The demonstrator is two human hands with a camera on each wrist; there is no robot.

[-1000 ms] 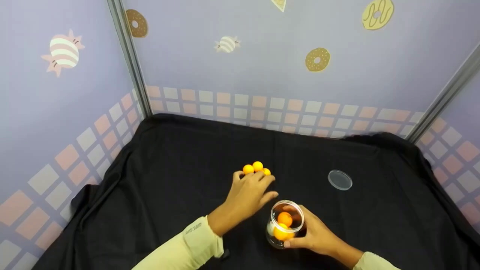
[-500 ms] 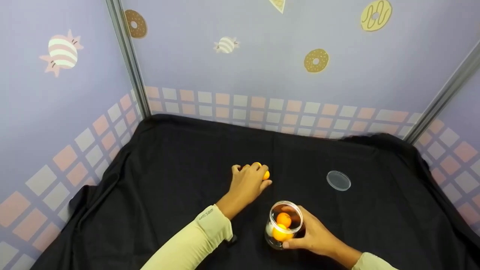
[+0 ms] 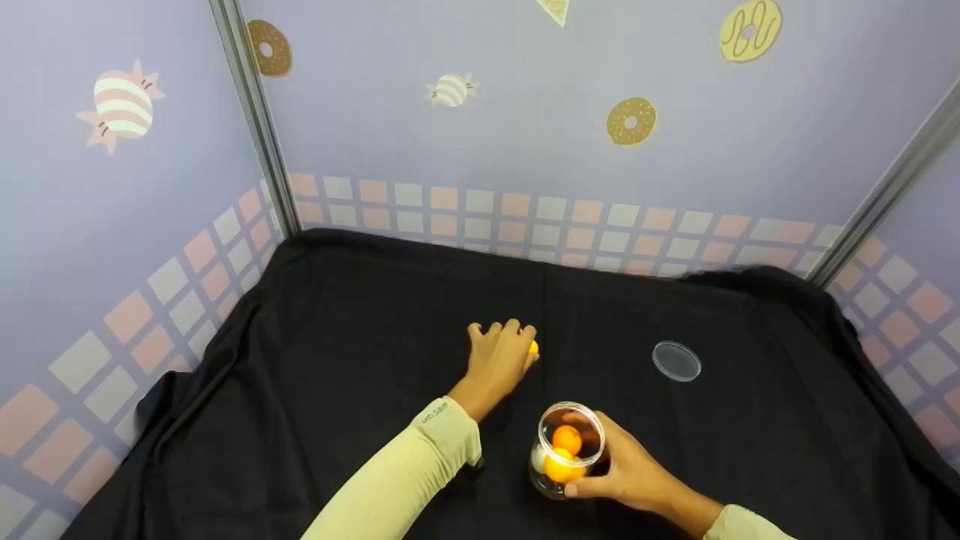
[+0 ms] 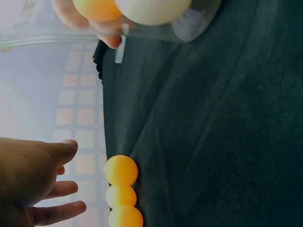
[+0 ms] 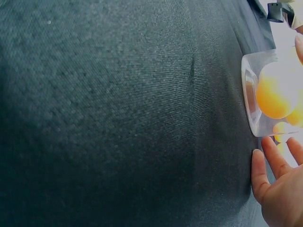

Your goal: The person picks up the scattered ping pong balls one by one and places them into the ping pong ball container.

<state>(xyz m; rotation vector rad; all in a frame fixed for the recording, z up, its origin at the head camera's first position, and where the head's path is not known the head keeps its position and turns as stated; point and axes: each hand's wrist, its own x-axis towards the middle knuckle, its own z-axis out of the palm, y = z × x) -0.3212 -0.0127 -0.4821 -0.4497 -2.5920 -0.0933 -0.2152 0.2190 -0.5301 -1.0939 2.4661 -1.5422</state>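
Note:
My right hand (image 3: 634,469) grips a clear plastic jar (image 3: 549,489) around its side. The jar stands with its mouth uncovered. Inside it lie an orange ping-pong ball (image 3: 567,439), a yellow-orange one (image 3: 559,466) and a whitish one (image 3: 539,457). Farther off, my left hand (image 3: 496,364) is over a small group of loose ping-pong balls. In the head view it hides most of them, leaving one ball (image 3: 533,347) showing beside the thumb. The left wrist view shows three loose balls (image 4: 120,170) in a row, apart from the spread fingers.
A clear round lid (image 3: 676,361) lies on the black cloth (image 3: 390,315) to the right. Behind the cloth stand patterned lilac panels (image 3: 525,135) with metal posts. A small dark object (image 3: 472,466) shows under the left cuff.
My left hand has reached forward over the loose balls, covering more of them, and its thumb has moved in towards the ball on the right. The right hand and jar have stayed put.

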